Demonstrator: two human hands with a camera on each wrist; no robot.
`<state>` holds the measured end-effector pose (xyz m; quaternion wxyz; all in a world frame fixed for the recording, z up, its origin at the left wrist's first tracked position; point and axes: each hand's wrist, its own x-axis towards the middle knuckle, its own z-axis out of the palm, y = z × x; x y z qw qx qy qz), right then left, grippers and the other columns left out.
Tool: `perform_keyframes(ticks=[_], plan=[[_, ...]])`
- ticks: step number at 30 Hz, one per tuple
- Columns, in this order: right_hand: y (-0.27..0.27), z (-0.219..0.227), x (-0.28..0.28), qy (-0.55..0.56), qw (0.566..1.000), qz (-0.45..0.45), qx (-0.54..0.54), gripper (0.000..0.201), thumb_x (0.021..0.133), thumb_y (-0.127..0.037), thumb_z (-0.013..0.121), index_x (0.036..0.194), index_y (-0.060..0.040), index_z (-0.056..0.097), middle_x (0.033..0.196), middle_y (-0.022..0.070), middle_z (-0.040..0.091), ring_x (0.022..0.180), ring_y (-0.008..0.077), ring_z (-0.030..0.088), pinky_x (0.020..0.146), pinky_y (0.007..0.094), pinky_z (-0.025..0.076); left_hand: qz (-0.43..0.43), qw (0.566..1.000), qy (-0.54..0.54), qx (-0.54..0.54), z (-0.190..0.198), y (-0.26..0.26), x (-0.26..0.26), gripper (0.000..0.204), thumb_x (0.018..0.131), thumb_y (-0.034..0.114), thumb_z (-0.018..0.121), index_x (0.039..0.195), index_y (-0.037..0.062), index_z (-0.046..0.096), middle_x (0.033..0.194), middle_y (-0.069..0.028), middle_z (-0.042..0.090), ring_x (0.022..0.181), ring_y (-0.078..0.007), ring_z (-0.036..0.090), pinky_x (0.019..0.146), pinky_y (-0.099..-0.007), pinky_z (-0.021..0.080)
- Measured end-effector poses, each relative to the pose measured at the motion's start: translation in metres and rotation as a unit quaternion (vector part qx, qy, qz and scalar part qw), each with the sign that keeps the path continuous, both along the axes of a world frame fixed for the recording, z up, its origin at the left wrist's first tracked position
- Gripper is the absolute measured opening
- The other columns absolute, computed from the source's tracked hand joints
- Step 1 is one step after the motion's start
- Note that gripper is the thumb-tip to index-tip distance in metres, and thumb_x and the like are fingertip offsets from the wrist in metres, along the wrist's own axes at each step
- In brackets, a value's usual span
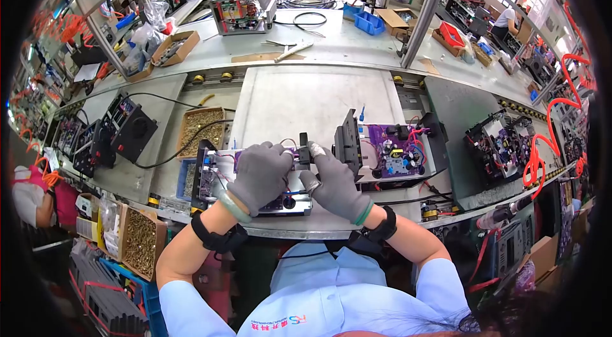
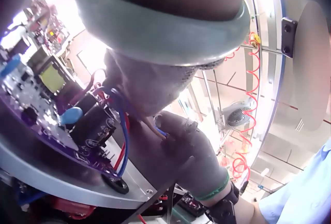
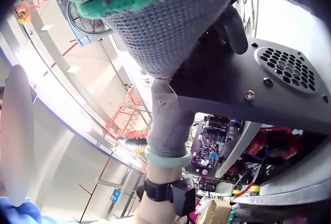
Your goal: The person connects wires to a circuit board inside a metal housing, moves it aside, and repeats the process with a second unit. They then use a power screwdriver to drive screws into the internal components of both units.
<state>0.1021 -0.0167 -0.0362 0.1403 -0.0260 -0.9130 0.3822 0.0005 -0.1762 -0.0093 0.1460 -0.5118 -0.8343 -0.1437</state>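
Black part (image 1: pixel 304 151) stands between left grip (image 1: pixel 262 176) and right grip (image 1: pixel 334 185).

Pale, scuffed board (image 1: pixel 319 98) beneath two open units (image 1: pixel 436 146) with purple circuitry (image 1: pixel 381 136).

The open unit (image 1: pixel 294 208) lies in the lower middle of the head view, its long side running across the frame. It has a pale metal base and a dark end panel (image 1: pixel 203 174) upright at its left end. Inside is a purple circuit board (image 2: pixel 46 140), partly covered in the head view. At the left of the left wrist view, the board carries black cylindrical parts (image 2: pixel 93 128) and a glossy blue disc-shaped part (image 2: pixel 71 115); red and blue wires (image 2: pixel 124 131) curve down to its edge. A small black block (image 1: pixel 304 156) sits upright at the centre of the head view, narrower at its top.
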Motion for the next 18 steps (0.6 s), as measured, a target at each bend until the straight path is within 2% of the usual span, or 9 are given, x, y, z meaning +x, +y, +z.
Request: perform_keyframes(ticks=[1,4,7,11,14,16,18], plan=[[0.002,0.0,-0.002,0.0,1.0,-0.002,-0.001,0.055,0.087,-0.019,0.063,0.132,0.0075,0.046,0.119,0.0251,0.058,0.1,0.0396,0.064,0.086,0.0422,0.053,-0.026,1.0,0.015,-0.009,0.002,0.001,-0.002,0.008,0.069,0.012,0.069,0.073,0.0078,0.064,0.071,-0.0088,0.061,0.07,-0.0296,0.062,0.061,-0.0418,0.049],[0.004,-0.002,-0.003,0.019,0.999,0.019,0.044,0.056,0.088,-0.023,0.06,0.13,0.0117,0.045,0.116,0.0245,0.056,0.092,0.0375,0.064,0.079,0.0437,0.053,-0.02,1.0,0.001,-0.001,0.001,0.001,-0.003,0.008,0.07,0.011,0.068,0.073,0.0065,0.064,0.072,-0.0094,0.061,0.071,-0.0301,0.063,0.062,-0.0412,0.05],[0.005,0.005,-0.002,-0.01,0.999,0.02,0.044,0.056,0.089,-0.023,0.059,0.131,0.0111,0.045,0.117,0.0247,0.055,0.092,0.0386,0.064,0.078,0.0449,0.053,0.025,0.998,-0.01,-0.058,0.009,-0.002,0.003,0.009,0.07,0.011,0.069,0.075,0.0059,0.064,0.074,-0.0106,0.061,0.072,-0.0301,0.063,0.062,-0.0416,0.05],[0.003,-0.001,0.0,0.019,0.999,0.012,0.04,0.058,0.088,-0.021,0.06,0.134,0.0088,0.043,0.116,0.0246,0.056,0.087,0.0402,0.064,0.076,0.0455,0.053,0.019,0.999,-0.034,-0.032,0.009,-0.006,0.004,0.01,0.07,0.012,0.069,0.075,0.0054,0.064,0.074,-0.0115,0.061,0.071,-0.0301,0.062,0.062,-0.0418,0.05],[0.002,0.001,-0.001,0.001,0.999,0.005,0.044,0.058,0.087,-0.02,0.06,0.135,0.0087,0.042,0.117,0.0252,0.055,0.087,0.0408,0.064,0.076,0.0464,0.053,0.005,1.0,-0.017,-0.017,0.004,0.0,-0.002,0.012,0.067,0.012,0.07,0.074,0.0058,0.063,0.073,-0.0111,0.061,0.071,-0.0293,0.062,0.061,-0.0414,0.05],[-0.002,0.0,0.0,0.003,0.998,-0.006,0.057,0.058,0.087,-0.018,0.06,0.135,0.0086,0.042,0.117,0.0262,0.054,0.087,0.041,0.064,0.076,0.0468,0.053,-0.056,0.998,0.003,-0.002,0.003,0.004,-0.005,0.014,0.064,0.014,0.07,0.072,0.0059,0.061,0.072,-0.0104,0.06,0.07,-0.0284,0.061,0.06,-0.041,0.049],[-0.003,-0.001,-0.002,0.001,0.998,-0.01,0.058,0.058,0.086,-0.018,0.06,0.135,0.0085,0.042,0.117,0.0264,0.054,0.087,0.0412,0.063,0.076,0.0467,0.053,-0.062,0.998,0.02,-0.012,0.001,0.009,-0.005,0.015,0.063,0.014,0.07,0.072,0.0061,0.06,0.072,-0.0101,0.06,0.07,-0.0284,0.061,0.059,-0.041,0.049]])
